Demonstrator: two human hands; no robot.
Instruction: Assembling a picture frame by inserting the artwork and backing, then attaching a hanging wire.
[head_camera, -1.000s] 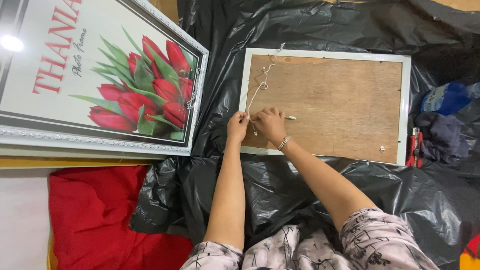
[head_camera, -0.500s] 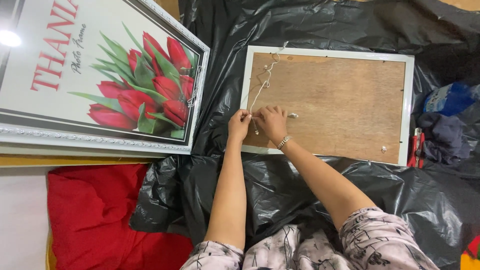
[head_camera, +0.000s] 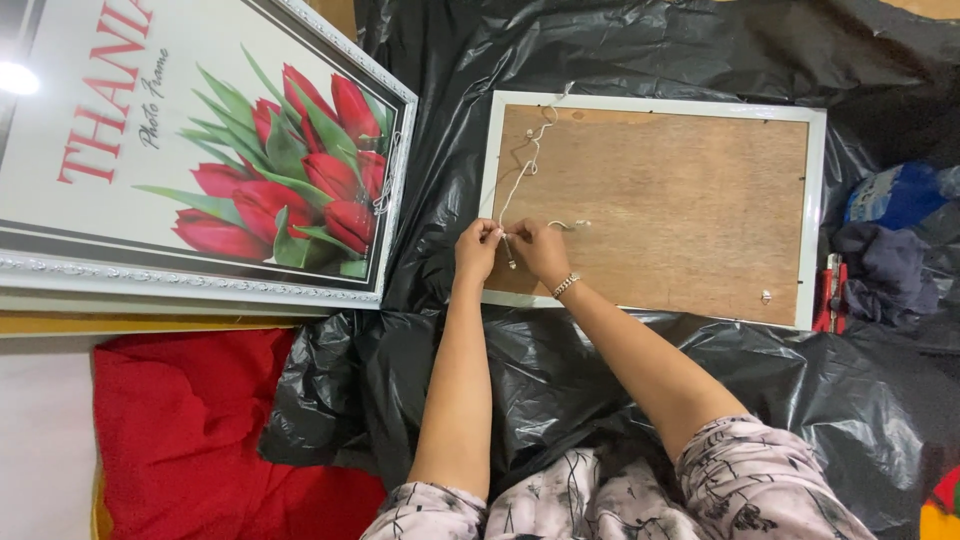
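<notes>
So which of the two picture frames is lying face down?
The white-edged frame on the black plastic sheet, its brown backing board up, under both hands. The silver-edged frame shows red tulips, face up.

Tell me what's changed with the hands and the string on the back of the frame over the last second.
Very little. Both hands stay together at the frame's lower left edge, the left hand and right hand still pinching the white string; the fingers shifted only slightly. The string still runs up to the top of the white frame, which lies face down as before. The tulip picture and black plastic sheet have not moved.
</notes>
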